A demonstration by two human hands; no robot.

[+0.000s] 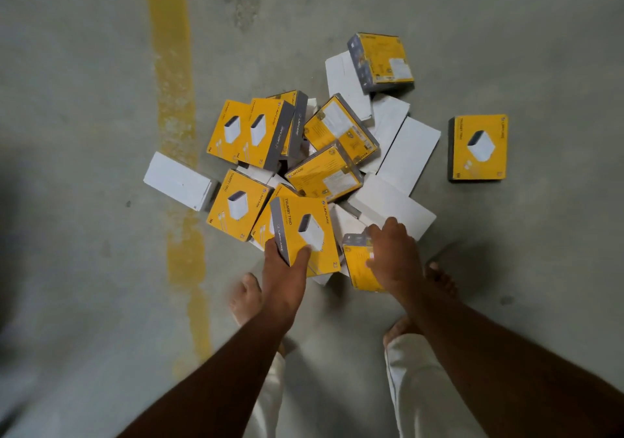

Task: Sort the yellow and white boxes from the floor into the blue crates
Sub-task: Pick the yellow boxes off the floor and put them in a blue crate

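Yellow and white boxes all dumped in one messy heap on the grey concrete floor (84,99), roughly dead centre of the view. Left hand (283,279) has a yellow box (305,231) gripped at its near corner, thumb on the printed face and fingers round the grey side, right at the 6 o'clock edge of the heap. Right hand (395,255) is down over a second yellow box (359,268) just beside it, fingers spread across the top; can't honestly tell if it's got a grip or is just resting there, that bit's blurry. One lone yellow box (477,147) sits well apart at 3 o'clock. A white box (179,181) pokes out at 9 o'clock. Painted yellow line (175,140) runs down the floor at 9 o'clock of the heap. Bare feet (246,297) at 6 o'clock.
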